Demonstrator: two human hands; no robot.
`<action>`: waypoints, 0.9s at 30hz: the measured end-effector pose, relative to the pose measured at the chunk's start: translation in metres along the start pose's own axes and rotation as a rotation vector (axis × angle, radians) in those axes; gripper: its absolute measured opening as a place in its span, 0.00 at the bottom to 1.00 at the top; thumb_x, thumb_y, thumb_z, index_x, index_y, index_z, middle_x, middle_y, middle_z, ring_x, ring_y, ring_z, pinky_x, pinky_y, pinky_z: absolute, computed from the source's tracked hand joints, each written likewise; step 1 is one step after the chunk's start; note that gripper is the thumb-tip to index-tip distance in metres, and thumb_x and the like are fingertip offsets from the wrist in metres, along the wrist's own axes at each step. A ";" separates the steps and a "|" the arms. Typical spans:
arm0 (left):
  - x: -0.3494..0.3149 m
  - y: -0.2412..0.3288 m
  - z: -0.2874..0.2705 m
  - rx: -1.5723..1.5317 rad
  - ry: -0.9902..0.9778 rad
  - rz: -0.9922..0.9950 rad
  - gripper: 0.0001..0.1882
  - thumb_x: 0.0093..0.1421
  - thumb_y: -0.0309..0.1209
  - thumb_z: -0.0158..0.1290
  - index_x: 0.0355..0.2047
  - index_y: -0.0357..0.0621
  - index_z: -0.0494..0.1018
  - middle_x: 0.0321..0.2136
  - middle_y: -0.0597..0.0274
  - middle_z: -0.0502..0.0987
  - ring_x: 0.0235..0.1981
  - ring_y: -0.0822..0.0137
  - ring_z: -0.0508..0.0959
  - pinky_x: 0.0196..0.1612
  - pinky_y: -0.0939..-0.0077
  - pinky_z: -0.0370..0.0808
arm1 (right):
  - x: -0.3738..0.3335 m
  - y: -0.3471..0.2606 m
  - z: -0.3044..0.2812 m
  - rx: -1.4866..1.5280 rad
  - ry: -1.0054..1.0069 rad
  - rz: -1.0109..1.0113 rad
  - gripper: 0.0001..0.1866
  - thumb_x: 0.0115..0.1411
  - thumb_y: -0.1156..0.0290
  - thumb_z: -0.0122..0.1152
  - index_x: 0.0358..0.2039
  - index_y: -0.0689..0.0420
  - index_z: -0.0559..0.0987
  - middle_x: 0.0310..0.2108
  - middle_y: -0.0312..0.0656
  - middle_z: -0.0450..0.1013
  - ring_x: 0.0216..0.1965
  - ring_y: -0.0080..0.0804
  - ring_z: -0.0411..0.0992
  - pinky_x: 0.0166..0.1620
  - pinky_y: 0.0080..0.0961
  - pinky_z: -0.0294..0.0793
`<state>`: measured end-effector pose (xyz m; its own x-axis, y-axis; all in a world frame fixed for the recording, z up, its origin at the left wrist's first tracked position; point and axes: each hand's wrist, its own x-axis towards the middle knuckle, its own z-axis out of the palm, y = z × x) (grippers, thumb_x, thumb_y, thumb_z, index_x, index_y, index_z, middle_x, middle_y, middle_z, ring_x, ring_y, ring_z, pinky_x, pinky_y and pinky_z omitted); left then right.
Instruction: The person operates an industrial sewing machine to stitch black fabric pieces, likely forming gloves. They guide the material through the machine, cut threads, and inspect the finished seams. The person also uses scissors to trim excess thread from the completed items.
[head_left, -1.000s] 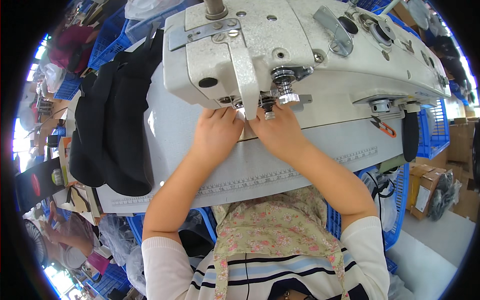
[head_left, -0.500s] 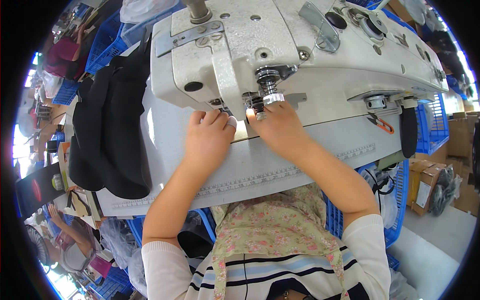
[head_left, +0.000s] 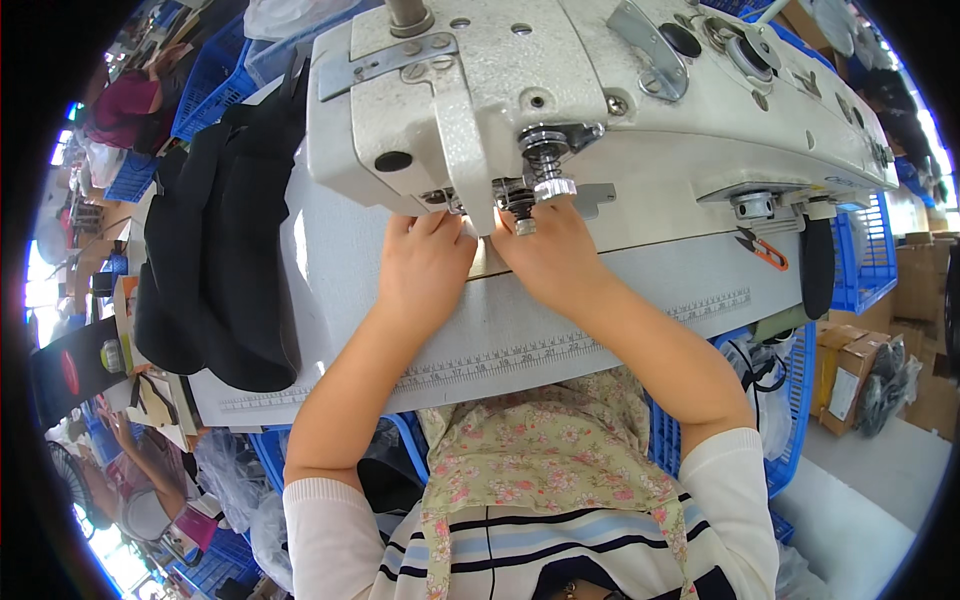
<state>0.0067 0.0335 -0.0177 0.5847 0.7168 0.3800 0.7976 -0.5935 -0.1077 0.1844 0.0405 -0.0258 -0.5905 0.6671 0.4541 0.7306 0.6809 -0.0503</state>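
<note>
White-painted, the sewing machine (head_left: 645,150) sits at twelve o'clock, its long axis toward three. I see the left hand (head_left: 425,268) at eight from the tip of its hanging bar (head_left: 468,165), the right hand (head_left: 552,255) at four; tucked fingers hide whether they hold anything, so I can't tell.

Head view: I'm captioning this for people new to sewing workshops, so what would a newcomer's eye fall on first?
Most likely the big white sewing machine filling the top centre, with the left hand and right hand close together under its head, fingertips mostly hidden. Next would come the black fabric pile on the table's left side. The orange-handled snips stand out at the right.
</note>
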 end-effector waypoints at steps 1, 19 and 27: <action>0.001 -0.001 0.000 0.000 0.002 0.002 0.03 0.40 0.29 0.52 0.18 0.45 0.74 0.27 0.68 0.74 0.41 0.68 0.71 0.45 0.68 0.67 | 0.000 0.000 0.001 0.000 0.009 -0.002 0.05 0.40 0.71 0.56 0.14 0.54 0.79 0.22 0.36 0.71 0.38 0.33 0.66 0.47 0.30 0.64; -0.007 -0.009 0.012 -0.077 0.063 -0.017 0.08 0.41 0.28 0.52 0.24 0.43 0.75 0.31 0.66 0.76 0.43 0.67 0.72 0.46 0.68 0.69 | -0.002 0.010 0.001 0.038 0.038 -0.033 0.05 0.44 0.69 0.56 0.19 0.51 0.79 0.26 0.34 0.71 0.42 0.32 0.67 0.48 0.31 0.65; -0.008 -0.013 0.013 -0.079 0.017 -0.036 0.07 0.42 0.28 0.52 0.25 0.44 0.75 0.30 0.67 0.76 0.42 0.68 0.73 0.46 0.69 0.68 | -0.002 0.011 0.004 0.022 -0.030 -0.002 0.04 0.43 0.71 0.56 0.18 0.53 0.78 0.26 0.34 0.71 0.41 0.31 0.67 0.48 0.30 0.66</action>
<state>-0.0063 0.0401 -0.0316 0.5527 0.7323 0.3978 0.8034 -0.5951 -0.0207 0.1925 0.0481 -0.0303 -0.6026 0.6742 0.4271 0.7215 0.6889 -0.0694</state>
